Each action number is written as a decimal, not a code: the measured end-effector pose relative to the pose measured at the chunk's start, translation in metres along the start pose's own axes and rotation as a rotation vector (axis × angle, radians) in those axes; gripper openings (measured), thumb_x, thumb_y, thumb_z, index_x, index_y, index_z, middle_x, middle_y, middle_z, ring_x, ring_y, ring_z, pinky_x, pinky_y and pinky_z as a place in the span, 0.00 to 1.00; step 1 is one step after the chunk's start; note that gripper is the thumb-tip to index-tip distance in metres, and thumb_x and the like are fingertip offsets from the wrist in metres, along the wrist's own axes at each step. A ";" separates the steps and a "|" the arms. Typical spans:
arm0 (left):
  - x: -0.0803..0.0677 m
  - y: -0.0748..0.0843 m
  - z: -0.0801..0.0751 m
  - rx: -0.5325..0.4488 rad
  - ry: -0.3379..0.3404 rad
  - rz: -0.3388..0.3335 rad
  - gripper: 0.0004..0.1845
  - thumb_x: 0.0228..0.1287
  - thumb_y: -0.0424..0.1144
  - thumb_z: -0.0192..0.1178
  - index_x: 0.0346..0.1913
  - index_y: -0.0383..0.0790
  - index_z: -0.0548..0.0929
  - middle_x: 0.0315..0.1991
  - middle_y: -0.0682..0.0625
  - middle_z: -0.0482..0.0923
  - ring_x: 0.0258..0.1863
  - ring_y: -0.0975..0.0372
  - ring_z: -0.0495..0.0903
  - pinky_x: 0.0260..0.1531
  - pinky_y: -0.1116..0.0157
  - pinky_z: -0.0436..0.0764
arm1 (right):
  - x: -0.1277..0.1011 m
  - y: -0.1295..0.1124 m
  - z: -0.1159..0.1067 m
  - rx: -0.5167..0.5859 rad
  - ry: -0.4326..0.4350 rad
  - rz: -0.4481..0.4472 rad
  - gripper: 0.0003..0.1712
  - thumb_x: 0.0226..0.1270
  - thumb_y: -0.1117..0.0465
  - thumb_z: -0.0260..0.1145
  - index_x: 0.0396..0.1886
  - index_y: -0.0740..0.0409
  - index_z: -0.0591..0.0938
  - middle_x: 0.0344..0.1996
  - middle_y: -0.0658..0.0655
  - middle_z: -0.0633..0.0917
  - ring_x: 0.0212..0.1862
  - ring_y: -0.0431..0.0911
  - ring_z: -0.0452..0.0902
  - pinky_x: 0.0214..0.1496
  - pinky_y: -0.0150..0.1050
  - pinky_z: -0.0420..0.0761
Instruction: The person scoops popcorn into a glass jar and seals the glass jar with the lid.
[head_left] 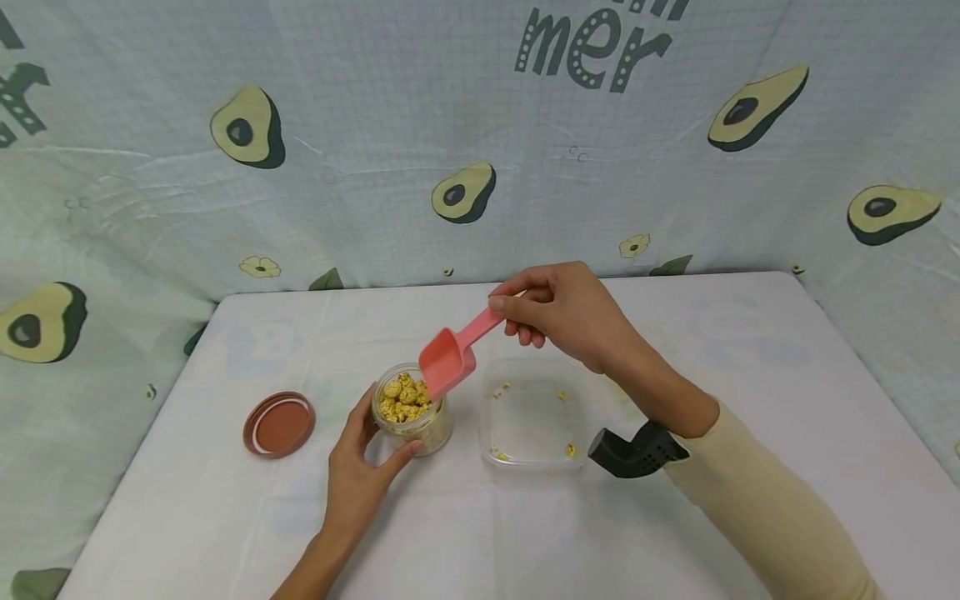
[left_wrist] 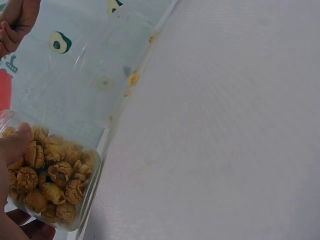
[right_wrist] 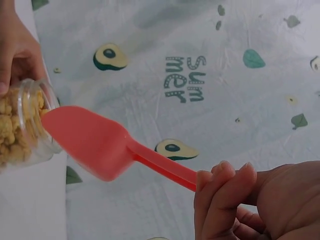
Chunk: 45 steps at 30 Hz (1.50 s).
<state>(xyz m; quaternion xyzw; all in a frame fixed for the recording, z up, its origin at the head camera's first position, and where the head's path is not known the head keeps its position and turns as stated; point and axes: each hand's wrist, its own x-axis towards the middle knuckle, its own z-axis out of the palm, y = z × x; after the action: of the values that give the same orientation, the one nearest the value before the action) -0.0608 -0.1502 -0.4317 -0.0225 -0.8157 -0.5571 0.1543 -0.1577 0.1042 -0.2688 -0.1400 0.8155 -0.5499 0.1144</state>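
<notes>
The right hand point(head_left: 561, 312) pinches the end of the handle of a pink scoop point(head_left: 452, 354) between the thumb and the curled fingers point(right_wrist: 226, 192). The scoop slopes down from the hand toward the left, and its bowl is tilted over the mouth of a small glass jar point(head_left: 413, 418), with the front edge of the bowl just at the rim. In the right wrist view the bowl of the scoop point(right_wrist: 95, 141) looks empty and it is close beside the open jar point(right_wrist: 27, 127).

The left hand point(head_left: 360, 467) holds the jar from its near left side, with the thumb and the fingers curled around the glass. The jar stands upright on the desk point(head_left: 675, 533), about in the middle, slightly to the left. It is full to the top with yellow puffed pieces point(head_left: 402, 398). In the left wrist view the pieces point(left_wrist: 50, 180) show through the glass, and the thumb point(left_wrist: 14, 144) presses on the wall of the jar.

Just to the right of the jar lies a clear shallow box point(head_left: 534, 412), with only a few yellow crumbs in its corners. A brown lid point(head_left: 279, 424) lies flat to the left of the jar, near the left edge of the desk, apart from the left hand. The right arm wears a cream sleeve point(head_left: 765, 508), and a black device point(head_left: 637, 450) sits at the wrist. Behind the far edge of the desk hangs a pale cloth point(head_left: 375, 133) printed with avocados.
</notes>
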 end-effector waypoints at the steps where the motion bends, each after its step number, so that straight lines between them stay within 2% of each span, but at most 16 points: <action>1: 0.000 0.000 0.000 0.002 0.000 0.003 0.48 0.46 0.30 0.75 0.71 0.40 0.61 0.67 0.47 0.66 0.62 0.58 0.69 0.61 0.78 0.65 | -0.001 0.000 -0.001 0.001 0.003 -0.002 0.11 0.64 0.56 0.68 0.42 0.57 0.84 0.24 0.59 0.83 0.25 0.49 0.77 0.26 0.34 0.81; 3: 0.000 0.001 0.000 0.002 0.000 0.007 0.48 0.46 0.30 0.75 0.71 0.40 0.62 0.67 0.48 0.66 0.62 0.58 0.69 0.61 0.78 0.65 | -0.002 0.001 -0.003 0.001 0.011 -0.007 0.12 0.65 0.56 0.68 0.43 0.57 0.84 0.24 0.59 0.83 0.26 0.51 0.77 0.26 0.35 0.81; 5: 0.000 -0.007 0.000 -0.004 0.000 0.016 0.48 0.46 0.32 0.75 0.72 0.43 0.62 0.67 0.50 0.66 0.62 0.60 0.69 0.61 0.77 0.66 | -0.003 0.004 -0.006 0.006 0.020 -0.013 0.12 0.65 0.56 0.67 0.44 0.58 0.84 0.25 0.60 0.84 0.26 0.51 0.77 0.26 0.34 0.80; 9: 0.001 -0.006 0.000 0.007 0.003 -0.003 0.49 0.45 0.29 0.75 0.71 0.40 0.62 0.67 0.47 0.66 0.61 0.59 0.69 0.61 0.77 0.66 | -0.006 0.014 -0.014 0.036 0.048 -0.007 0.13 0.66 0.55 0.66 0.45 0.58 0.83 0.27 0.62 0.83 0.26 0.48 0.76 0.27 0.33 0.80; 13: 0.002 -0.006 0.000 0.020 0.005 -0.017 0.48 0.44 0.26 0.75 0.71 0.37 0.62 0.66 0.45 0.67 0.61 0.58 0.70 0.60 0.77 0.66 | -0.011 0.025 -0.024 0.093 0.074 0.026 0.15 0.66 0.56 0.66 0.46 0.61 0.82 0.28 0.62 0.83 0.25 0.44 0.74 0.26 0.30 0.78; 20: 0.000 -0.009 -0.002 0.001 0.000 -0.003 0.49 0.44 0.30 0.76 0.71 0.42 0.62 0.66 0.49 0.67 0.61 0.62 0.69 0.61 0.77 0.66 | -0.026 0.045 -0.043 0.145 0.116 0.087 0.19 0.66 0.55 0.66 0.49 0.64 0.81 0.27 0.59 0.84 0.25 0.41 0.74 0.27 0.30 0.79; 25: -0.001 -0.008 -0.002 -0.016 -0.002 0.014 0.48 0.45 0.31 0.75 0.71 0.42 0.62 0.66 0.49 0.67 0.61 0.62 0.69 0.61 0.76 0.66 | -0.039 0.070 -0.052 0.171 0.126 0.149 0.21 0.66 0.52 0.66 0.50 0.64 0.80 0.27 0.59 0.83 0.25 0.40 0.74 0.28 0.30 0.79; 31: -0.001 -0.005 -0.003 -0.013 0.005 0.015 0.47 0.46 0.30 0.75 0.71 0.43 0.63 0.66 0.48 0.67 0.61 0.62 0.69 0.61 0.76 0.66 | -0.050 0.102 -0.055 0.209 0.128 0.184 0.23 0.66 0.52 0.66 0.51 0.66 0.79 0.27 0.59 0.83 0.25 0.40 0.74 0.30 0.30 0.80; 37: -0.001 -0.005 -0.002 -0.011 -0.001 0.012 0.48 0.46 0.30 0.75 0.71 0.43 0.62 0.66 0.48 0.67 0.61 0.61 0.69 0.60 0.77 0.66 | -0.050 0.129 -0.048 0.237 0.104 0.244 0.24 0.65 0.53 0.67 0.52 0.67 0.78 0.29 0.61 0.84 0.25 0.40 0.74 0.32 0.31 0.82; 45: 0.000 -0.006 -0.001 -0.011 -0.007 0.017 0.47 0.46 0.30 0.75 0.71 0.42 0.62 0.65 0.48 0.68 0.61 0.62 0.69 0.60 0.77 0.66 | -0.048 0.143 -0.037 0.246 0.063 0.247 0.23 0.65 0.56 0.67 0.52 0.69 0.77 0.28 0.62 0.84 0.25 0.40 0.74 0.31 0.31 0.81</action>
<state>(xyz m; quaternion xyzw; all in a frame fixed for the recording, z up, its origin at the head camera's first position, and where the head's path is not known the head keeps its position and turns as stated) -0.0621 -0.1534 -0.4366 -0.0320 -0.8130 -0.5601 0.1559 -0.1397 0.2040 -0.3862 -0.0063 0.7561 -0.6314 0.1718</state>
